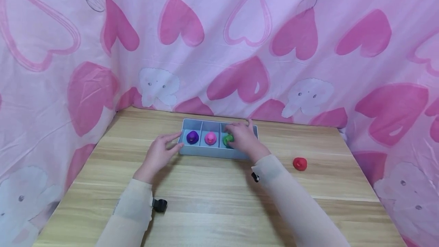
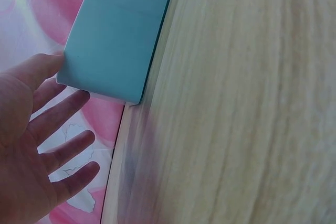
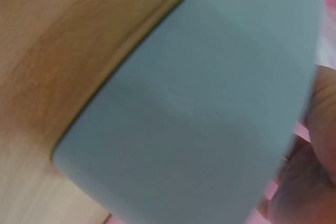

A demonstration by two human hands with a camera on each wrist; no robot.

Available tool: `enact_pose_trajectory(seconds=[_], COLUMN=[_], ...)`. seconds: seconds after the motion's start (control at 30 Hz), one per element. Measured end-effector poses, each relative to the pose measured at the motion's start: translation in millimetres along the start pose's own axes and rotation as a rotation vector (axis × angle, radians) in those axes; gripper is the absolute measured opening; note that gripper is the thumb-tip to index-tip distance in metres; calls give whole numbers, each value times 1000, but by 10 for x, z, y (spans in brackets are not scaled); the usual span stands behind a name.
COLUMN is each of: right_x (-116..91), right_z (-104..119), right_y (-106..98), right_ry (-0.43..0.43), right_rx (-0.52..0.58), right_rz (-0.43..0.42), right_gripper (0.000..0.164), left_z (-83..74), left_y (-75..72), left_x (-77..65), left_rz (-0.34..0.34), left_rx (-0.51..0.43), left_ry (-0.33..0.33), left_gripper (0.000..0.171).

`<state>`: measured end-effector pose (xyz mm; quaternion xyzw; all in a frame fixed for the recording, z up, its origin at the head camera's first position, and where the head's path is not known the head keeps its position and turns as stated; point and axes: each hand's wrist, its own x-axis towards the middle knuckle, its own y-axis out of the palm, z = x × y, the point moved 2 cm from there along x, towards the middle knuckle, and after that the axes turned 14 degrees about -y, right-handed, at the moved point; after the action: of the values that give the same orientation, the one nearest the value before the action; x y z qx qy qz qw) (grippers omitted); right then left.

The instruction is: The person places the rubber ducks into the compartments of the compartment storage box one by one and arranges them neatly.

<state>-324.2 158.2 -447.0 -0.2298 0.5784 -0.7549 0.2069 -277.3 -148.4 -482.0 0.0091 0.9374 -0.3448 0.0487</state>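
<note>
A grey-blue divided box [image 1: 199, 150] stands near the back of the table. A purple toy duck [image 1: 193, 137] sits in its left compartment, and a pink toy duck [image 1: 210, 138] in the one beside it. My right hand [image 1: 244, 137] reaches over the right part of the box, thumb and fingertips around a green toy duck [image 1: 227, 140] in the third compartment. That hand hides the box's right end. My left hand [image 1: 159, 154] touches the box's left end with thumb and forefinger; the left wrist view shows its other fingers spread and straight.
A red toy duck [image 1: 300, 164] lies on the wooden table [image 1: 205, 201], right of the box. Pink heart-print cloth [image 1: 219, 48] hangs right behind the table's back edge and along both sides.
</note>
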Motion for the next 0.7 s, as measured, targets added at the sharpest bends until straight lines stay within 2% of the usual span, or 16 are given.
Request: enact_pose_trajectory(seconds=[0.23, 0.53, 0.7], right_x=[-231, -646, -836], right_z=[29, -198, -338], right_y=[-187, -311, -370], right_ry=[-20, 31, 77], right_rx=[43, 52, 35], right_rz=[-160, -262, -292], right_gripper=[44, 44, 44], left_z=[7, 10, -6], left_y=[8, 6, 2], left_x=[2, 6, 16], left_rz=[-2, 15, 17], left_rx=[-2, -2, -6], left_ry=[16, 1, 2], left_gripper=[52, 52, 52])
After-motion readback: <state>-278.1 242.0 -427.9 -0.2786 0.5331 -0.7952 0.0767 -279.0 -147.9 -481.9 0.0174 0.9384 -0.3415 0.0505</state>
